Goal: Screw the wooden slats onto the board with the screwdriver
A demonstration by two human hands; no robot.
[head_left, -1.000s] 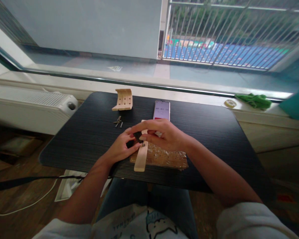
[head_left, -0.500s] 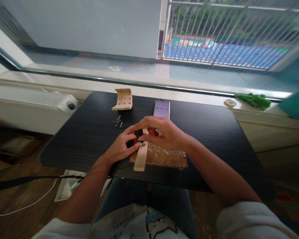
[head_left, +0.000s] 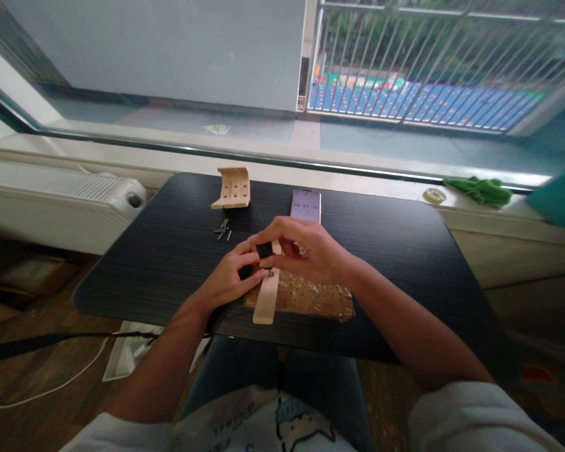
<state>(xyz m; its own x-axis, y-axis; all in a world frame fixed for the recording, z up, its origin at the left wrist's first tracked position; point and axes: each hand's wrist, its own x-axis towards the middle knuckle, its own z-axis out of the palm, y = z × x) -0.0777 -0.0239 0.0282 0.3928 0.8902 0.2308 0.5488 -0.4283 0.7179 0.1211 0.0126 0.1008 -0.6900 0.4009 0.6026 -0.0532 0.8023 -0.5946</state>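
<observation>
We clamp our right hand [head_left: 313, 248]'s fingers on the dark handle [head_left: 265, 250], which shows more fully than a second ago, suggesting a turn. Just below them, our left hand [head_left: 231, 275] meets the strip [head_left: 265, 304]; whether it grips, we cannot tell.

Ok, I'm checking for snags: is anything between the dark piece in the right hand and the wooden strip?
Seemingly a small metal piece, on the wooden strip below the dark piece, with the left hand close beside it. Whether they touch is hard to tell.
</observation>
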